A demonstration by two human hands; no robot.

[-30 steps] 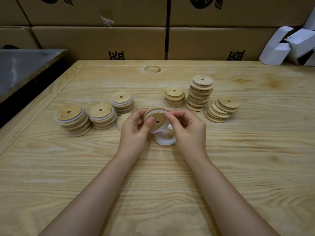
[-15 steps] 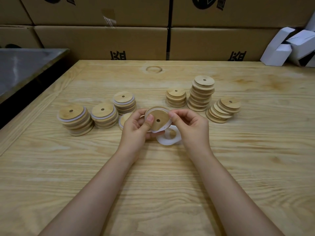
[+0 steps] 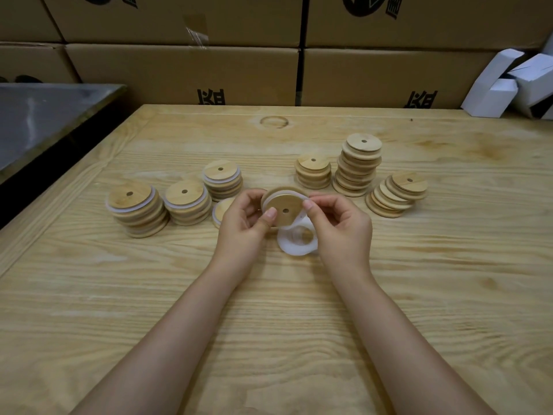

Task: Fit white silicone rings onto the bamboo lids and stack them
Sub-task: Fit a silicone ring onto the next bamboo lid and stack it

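Bamboo lid (image 3: pixel 284 209), tilted, gripped by left hand (image 3: pixel 242 226); right hand (image 3: pixel 341 232) pinches its ring (image 3: pixel 287 195), partly hiding spare rings (image 3: pixel 294 247) below the lid.

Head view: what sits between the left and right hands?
A bamboo lid gripped by the left hand, its white ring pinched by the right hand; head view shows it.

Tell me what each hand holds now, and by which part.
The left hand grips the round bamboo lid by its left edge, thumb on its face. The right hand pinches the thin white silicone ring at the lid's upper right rim.
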